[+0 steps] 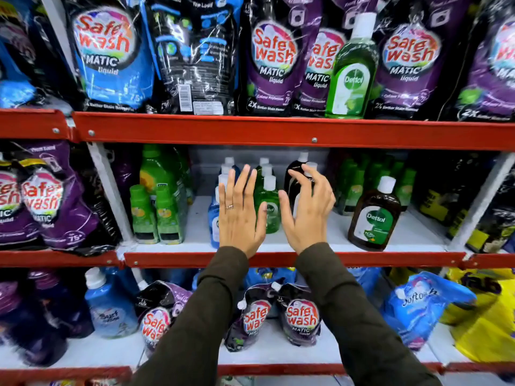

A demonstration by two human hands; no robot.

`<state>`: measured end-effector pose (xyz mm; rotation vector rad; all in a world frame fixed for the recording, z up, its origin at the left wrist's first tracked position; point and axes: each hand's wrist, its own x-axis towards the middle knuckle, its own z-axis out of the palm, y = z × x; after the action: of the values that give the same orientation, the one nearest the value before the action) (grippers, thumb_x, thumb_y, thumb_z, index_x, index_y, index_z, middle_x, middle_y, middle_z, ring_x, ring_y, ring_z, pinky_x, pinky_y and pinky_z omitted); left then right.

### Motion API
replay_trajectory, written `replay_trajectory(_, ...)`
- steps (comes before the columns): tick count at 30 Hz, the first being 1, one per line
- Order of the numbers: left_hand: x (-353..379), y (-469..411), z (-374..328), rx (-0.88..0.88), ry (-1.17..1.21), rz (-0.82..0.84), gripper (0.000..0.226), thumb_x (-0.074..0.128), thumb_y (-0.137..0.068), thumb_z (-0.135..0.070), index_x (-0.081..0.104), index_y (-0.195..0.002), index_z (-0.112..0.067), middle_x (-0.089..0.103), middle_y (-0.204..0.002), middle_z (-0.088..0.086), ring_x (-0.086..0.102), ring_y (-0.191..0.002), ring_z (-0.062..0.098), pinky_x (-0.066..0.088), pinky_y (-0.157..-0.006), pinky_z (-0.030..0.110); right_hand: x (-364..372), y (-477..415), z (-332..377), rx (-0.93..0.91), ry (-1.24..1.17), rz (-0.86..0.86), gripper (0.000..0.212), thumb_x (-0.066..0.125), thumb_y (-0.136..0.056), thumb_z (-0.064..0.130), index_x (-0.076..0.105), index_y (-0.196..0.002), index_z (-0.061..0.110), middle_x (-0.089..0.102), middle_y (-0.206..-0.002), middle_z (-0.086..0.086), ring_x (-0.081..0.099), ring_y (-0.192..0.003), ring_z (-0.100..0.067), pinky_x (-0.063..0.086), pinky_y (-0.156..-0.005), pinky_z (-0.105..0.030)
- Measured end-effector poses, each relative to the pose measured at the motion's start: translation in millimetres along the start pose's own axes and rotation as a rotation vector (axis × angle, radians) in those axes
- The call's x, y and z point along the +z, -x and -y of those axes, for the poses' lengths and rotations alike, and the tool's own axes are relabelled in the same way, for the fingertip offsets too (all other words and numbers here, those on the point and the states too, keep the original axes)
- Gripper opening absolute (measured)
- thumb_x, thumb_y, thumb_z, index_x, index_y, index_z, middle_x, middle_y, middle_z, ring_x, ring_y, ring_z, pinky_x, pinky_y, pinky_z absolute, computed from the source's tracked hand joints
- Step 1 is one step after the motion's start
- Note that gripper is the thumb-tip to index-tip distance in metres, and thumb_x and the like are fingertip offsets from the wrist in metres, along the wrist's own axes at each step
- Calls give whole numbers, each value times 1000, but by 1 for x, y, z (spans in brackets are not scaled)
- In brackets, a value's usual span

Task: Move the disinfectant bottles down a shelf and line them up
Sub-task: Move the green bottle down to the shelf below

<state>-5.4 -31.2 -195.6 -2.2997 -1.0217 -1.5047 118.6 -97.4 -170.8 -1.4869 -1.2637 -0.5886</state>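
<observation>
Your left hand [239, 215] was flat and spread wide, your right hand [305, 210] loosely curled, neither grip holding anything, both framing the green bottle [271, 207] on the middle shelf [306, 259]. 1 green Dettol bottle [352, 71] stood on the upper shelf [250, 129]; a brown bottle [373, 218] stood well right.

Green bottle [351, 71], white cap, green-and-white label | brown bottle [373, 215], white cap, green label | shelf edge [278, 129] red | pouches [274, 59] purple and black, red-and-white lettering | pouch [108, 54] blue | sleeves [354, 316] dark olive-brown.
</observation>
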Motion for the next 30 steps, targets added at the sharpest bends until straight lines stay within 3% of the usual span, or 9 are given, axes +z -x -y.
replay_trajectory(8,-16,-86,-50,122,-26,-171,65,45,-100,-26,22,-158,-7,22,-167,13,4,-157,30,-8,-127,45,-59,-79,-2,-80,-7,-188,40,57,-96,34,55,-132,18,48,-144,-7,40,-136,-24,33,-112,-45)
replay_trajectory(13,-18,-127,-61,116,-121,-186,68,41,-101,-34,17,-160,-10,15,-169,11,2,-157,28,-10,-127,45,-86,-129,-5,-82,-20,-228,46,55,-96,34,50,-137,15,45,-145,-7,39,-135,-23,26,-113,-30)
replay_trajectory(16,-13,-136,-59,86,-170,-163,69,39,-102,-37,13,-161,-11,10,-171,10,0,-158,28,-15,-126,42,-96,-157,-11,-26,-33,-157,55,48,-98,35,39,-147,13,37,-152,-10,32,-142,-25,21,-119,-35)
replay_trajectory(19,-9,-137,-57,74,-242,-157,69,36,-103,-39,13,-161,-12,9,-171,9,1,-158,28,-15,-126,43,-100,-186,-21,118,-148,36,59,41,-102,33,26,-154,11,29,-160,-12,22,-150,-27,12,-121,-31)
replay_trajectory(21,-8,-138,-56,78,-257,-153,68,36,-103,-40,13,-161,-12,11,-171,8,1,-158,28,-13,-127,45,-104,-201,-24,210,-239,147,50,39,-102,28,36,-148,9,44,-149,-12,37,-141,-27,26,-116,-33)
replay_trajectory(22,-8,-138,-56,79,-257,-150,68,36,-103,-39,14,-161,-12,11,-171,8,1,-158,27,-12,-127,45,-106,-206,-23,266,-274,199,44,39,-103,26,42,-143,8,51,-137,-9,45,-130,-24,33,-106,-30)
replay_trajectory(24,-7,-138,-55,80,-256,-149,67,37,-103,-39,15,-161,-12,12,-171,8,1,-158,27,-11,-127,45,-108,-215,-24,363,-312,299,39,43,-102,24,47,-137,8,53,-122,-3,49,-112,-18,36,-93,-28)
replay_trajectory(28,-7,-138,-54,89,-277,-151,67,39,-103,-39,17,-161,-12,13,-171,7,2,-158,27,-10,-127,45,-107,-219,-32,399,-426,297,30,57,-94,24,54,-122,12,63,-126,-12,62,-115,-28,50,-101,-44)
replay_trajectory(30,-7,-138,-54,93,-286,-154,66,38,-103,-40,18,-160,-13,14,-170,7,2,-157,27,-10,-127,45,-107,-218,-32,394,-476,288,25,58,-94,25,53,-116,18,63,-127,-13,63,-117,-29,52,-97,-43)
